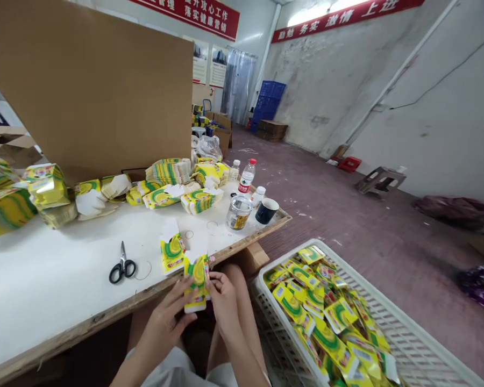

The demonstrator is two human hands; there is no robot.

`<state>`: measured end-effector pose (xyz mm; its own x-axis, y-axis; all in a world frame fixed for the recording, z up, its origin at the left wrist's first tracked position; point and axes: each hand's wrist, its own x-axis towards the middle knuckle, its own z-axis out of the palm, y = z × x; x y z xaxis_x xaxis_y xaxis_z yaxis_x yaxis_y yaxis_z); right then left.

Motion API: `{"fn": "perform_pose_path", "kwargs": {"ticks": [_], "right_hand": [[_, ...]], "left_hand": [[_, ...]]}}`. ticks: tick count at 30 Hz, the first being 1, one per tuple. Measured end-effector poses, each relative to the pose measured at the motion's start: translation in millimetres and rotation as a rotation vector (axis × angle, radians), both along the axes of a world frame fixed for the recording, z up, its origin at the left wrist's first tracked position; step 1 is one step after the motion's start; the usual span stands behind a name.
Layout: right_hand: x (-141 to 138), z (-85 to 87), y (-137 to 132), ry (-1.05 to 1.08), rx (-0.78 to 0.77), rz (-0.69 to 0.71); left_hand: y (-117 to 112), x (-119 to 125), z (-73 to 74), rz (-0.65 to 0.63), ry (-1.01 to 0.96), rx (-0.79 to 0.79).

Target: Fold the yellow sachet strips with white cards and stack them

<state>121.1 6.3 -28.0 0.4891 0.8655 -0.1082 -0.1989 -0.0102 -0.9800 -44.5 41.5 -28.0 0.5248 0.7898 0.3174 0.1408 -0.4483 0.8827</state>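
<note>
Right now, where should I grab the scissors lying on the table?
Take the scissors by the black handle loops, coming from the near edge of the table. They lie flat with the loops toward that edge and the closed blades pointing away, so you should stay clear of the tips.

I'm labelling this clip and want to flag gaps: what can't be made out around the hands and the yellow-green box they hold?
Head view:
Print on the yellow-green box: too small, blurred.
Its side edges: partly covered by the left hand and right hand.
White crate of packets: cut off by the bottom edge.
Table behind the cardboard sheet: hidden by it.
Jar contents: too small.
</note>
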Motion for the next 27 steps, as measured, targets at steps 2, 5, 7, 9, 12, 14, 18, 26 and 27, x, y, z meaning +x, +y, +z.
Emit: {"fn": "perform_pose_path", "kwargs": {"ticks": [2,5,7,9,12,14,18,26,27], "right_hand": [[-1.9,4.8,-12.6,0.062,0.014,-0.012],[-7.8,13.7,-32.9,0.145,0.014,0.012],[-10.8,18.5,-42.1,0.185,0.008,0.025],[-10.8,21.8,-47.5,0.205,0.005,0.024],[-6.9,24.0,-50.8,0.187,-0.002,0.014],[-4.4,23.7,-51.6,0.16,-0.011,0.004],[-2.2,22.7,-52.9,0.103,-0.038,-0.011],[7.2,36.4,-63.8,-0.093,-0.058,-0.016],[8.3,39.4,-65.9,-0.189,-0.031,-0.055]], "left_hand": [[-6.6,2.9,6.5,0.091,-0.226,-0.24],[-12.6,11.5,14.4,0.113,-0.433,-0.706],[-15.4,18.4,18.1,0.012,-0.459,-0.944],[-17.9,24.8,22.0,-0.087,-0.481,-1.03],[-21.0,32.3,28.4,-0.145,-0.496,-0.974],[-22.8,35.7,31.7,-0.148,-0.487,-0.923],[-26.2,37.9,35.5,-0.145,-0.474,-0.885],[-29.2,35.8,39.8,-0.186,-0.565,-1.104],[-29.9,36.6,40.7,-0.198,-0.581,-1.138]]}}
